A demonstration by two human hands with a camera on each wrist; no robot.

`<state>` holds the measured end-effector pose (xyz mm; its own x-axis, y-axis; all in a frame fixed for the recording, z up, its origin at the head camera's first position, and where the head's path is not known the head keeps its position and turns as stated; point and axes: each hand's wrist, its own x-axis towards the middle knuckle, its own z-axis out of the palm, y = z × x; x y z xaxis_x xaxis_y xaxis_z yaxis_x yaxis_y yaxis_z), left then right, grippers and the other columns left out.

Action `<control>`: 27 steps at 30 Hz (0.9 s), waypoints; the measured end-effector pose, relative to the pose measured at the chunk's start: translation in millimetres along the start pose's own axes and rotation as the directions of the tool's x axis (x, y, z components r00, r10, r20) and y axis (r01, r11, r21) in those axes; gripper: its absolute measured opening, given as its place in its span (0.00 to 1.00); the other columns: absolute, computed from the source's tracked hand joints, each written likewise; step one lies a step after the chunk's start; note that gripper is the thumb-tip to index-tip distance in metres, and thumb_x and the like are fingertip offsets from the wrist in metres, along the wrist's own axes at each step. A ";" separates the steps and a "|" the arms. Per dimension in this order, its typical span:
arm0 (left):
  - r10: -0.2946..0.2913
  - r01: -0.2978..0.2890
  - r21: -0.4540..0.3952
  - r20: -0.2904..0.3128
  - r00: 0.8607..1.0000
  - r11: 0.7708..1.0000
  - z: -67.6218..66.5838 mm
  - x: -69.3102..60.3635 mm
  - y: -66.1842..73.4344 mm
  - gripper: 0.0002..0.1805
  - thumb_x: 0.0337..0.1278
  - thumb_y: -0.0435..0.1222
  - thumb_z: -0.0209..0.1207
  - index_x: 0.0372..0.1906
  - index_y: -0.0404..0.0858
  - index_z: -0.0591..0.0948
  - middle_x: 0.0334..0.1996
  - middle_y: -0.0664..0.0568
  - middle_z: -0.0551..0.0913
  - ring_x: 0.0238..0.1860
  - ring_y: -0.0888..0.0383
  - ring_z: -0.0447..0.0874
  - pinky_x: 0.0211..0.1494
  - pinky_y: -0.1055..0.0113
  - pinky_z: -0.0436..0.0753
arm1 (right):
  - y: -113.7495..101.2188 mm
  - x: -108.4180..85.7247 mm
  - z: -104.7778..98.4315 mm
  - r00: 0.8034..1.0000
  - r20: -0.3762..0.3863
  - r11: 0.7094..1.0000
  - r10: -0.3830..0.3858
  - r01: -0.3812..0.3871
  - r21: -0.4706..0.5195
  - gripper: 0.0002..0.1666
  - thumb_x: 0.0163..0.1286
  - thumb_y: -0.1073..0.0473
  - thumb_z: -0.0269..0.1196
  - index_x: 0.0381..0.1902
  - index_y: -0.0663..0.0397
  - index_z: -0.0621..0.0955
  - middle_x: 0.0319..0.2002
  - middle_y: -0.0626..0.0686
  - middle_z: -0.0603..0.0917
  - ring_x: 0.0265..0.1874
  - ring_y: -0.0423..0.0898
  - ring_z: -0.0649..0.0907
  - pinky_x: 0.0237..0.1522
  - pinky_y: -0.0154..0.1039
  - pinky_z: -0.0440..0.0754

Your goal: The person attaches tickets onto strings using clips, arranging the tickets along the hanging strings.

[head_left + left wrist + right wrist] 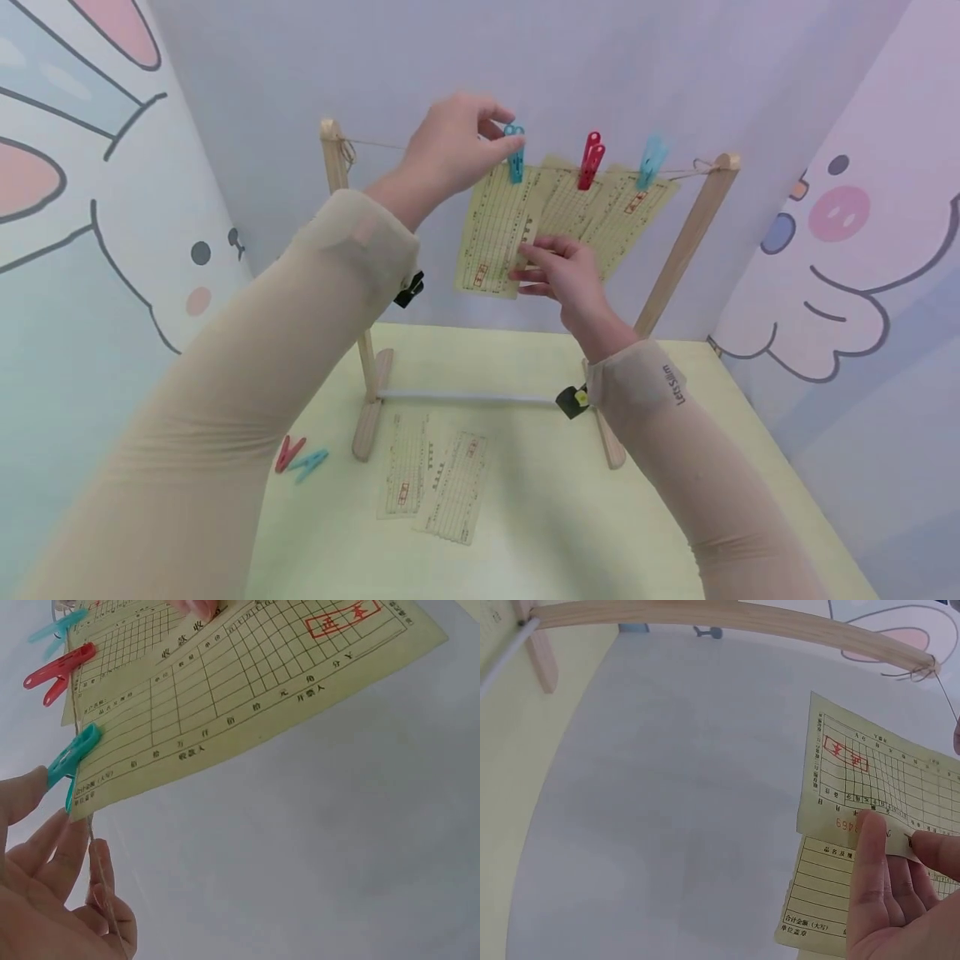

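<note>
A yellow printed slip [495, 225] hangs from the string under a blue clothespin [515, 158]. My left hand [457, 146] has its thumb and fingers at that clothespin; in the left wrist view the thumb of the left hand [60, 877] touches the teal clip [73, 757], with fingers behind the string. My right hand [566, 279] pinches the slip's right edge; in the right wrist view the right hand [907, 892] has thumb and fingers on the slip [870, 772]. Beside it, a red clothespin [591, 161] and a light blue clothespin [652, 162] hold other slips [630, 208].
The string runs between wooden posts [686, 242] above a white crossbar [472, 397]. On the table [540, 517] lie paper slips [453, 487], with a red clothespin [289, 454] and a blue clothespin [309, 463] at the left. Cartoon-printed panels [847, 250] stand at both sides.
</note>
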<state>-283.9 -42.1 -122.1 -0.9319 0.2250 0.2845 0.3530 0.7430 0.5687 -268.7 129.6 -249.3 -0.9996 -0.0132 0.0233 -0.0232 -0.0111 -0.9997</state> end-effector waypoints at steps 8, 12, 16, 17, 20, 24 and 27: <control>0.012 -0.012 0.014 0.028 1.000 1.000 4.2 2.7 -3.9 0.26 0.70 0.54 0.52 0.68 0.52 0.74 0.61 0.56 0.80 0.57 0.61 0.80 0.57 0.64 0.79 | 5.9 0.4 -2.8 0.999 0.027 0.999 -0.021 0.020 0.026 0.12 0.71 0.55 0.64 0.48 0.54 0.81 0.42 0.48 0.87 0.31 0.42 0.88 0.37 0.36 0.87; 0.019 -0.019 0.021 0.021 1.000 1.000 5.0 2.4 -5.8 0.25 0.70 0.54 0.52 0.67 0.53 0.74 0.60 0.57 0.81 0.56 0.61 0.80 0.56 0.65 0.79 | 8.5 0.5 -3.0 1.000 0.027 1.000 -0.013 0.013 0.022 0.12 0.71 0.55 0.64 0.48 0.53 0.80 0.43 0.49 0.87 0.32 0.43 0.88 0.38 0.36 0.87; 0.034 -0.034 0.022 0.008 0.999 0.999 4.6 -0.5 -6.9 0.25 0.70 0.55 0.52 0.68 0.53 0.74 0.59 0.57 0.81 0.55 0.61 0.80 0.54 0.66 0.79 | 12.1 -0.1 -3.7 1.000 0.031 1.000 -0.004 0.003 0.030 0.12 0.71 0.55 0.63 0.49 0.52 0.80 0.45 0.49 0.87 0.33 0.43 0.88 0.39 0.36 0.87; 0.039 -0.040 0.024 0.005 0.999 0.999 4.5 -1.0 -7.0 0.25 0.70 0.54 0.52 0.68 0.53 0.74 0.59 0.58 0.81 0.56 0.61 0.79 0.54 0.66 0.79 | 12.9 -0.1 -3.9 0.999 0.032 0.999 -0.007 0.006 0.041 0.12 0.71 0.55 0.63 0.49 0.52 0.80 0.44 0.49 0.86 0.33 0.43 0.88 0.39 0.36 0.87; 0.060 -0.060 0.023 0.001 0.998 0.998 5.2 -2.6 -7.1 0.24 0.70 0.53 0.52 0.67 0.52 0.74 0.58 0.58 0.82 0.55 0.62 0.80 0.53 0.67 0.80 | 13.7 -0.5 -4.2 0.999 0.018 0.997 -0.026 0.025 0.070 0.11 0.71 0.55 0.63 0.47 0.53 0.80 0.42 0.49 0.86 0.32 0.42 0.88 0.40 0.35 0.86; 0.059 -0.059 0.012 0.008 0.998 0.998 7.5 -2.2 -6.2 0.25 0.70 0.54 0.52 0.67 0.51 0.74 0.59 0.56 0.82 0.56 0.61 0.80 0.54 0.66 0.80 | 12.1 -0.5 -4.4 0.999 -0.002 0.995 -0.041 0.041 0.089 0.11 0.70 0.55 0.64 0.47 0.53 0.80 0.42 0.49 0.86 0.32 0.42 0.88 0.40 0.34 0.86; 0.057 -0.057 0.028 0.010 0.998 0.998 8.3 -1.1 -4.1 0.26 0.71 0.55 0.51 0.68 0.51 0.73 0.61 0.56 0.81 0.57 0.60 0.80 0.55 0.65 0.80 | 10.3 -0.4 -5.1 0.999 -0.001 0.995 -0.035 0.035 0.093 0.11 0.70 0.54 0.65 0.46 0.52 0.80 0.42 0.49 0.86 0.32 0.42 0.88 0.40 0.34 0.86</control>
<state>-285.0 -40.2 -131.1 -0.9111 0.2733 0.3084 0.4031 0.7466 0.5293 -268.6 134.6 -259.7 -0.9982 -0.0121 0.0580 -0.0565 -0.1048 -0.9929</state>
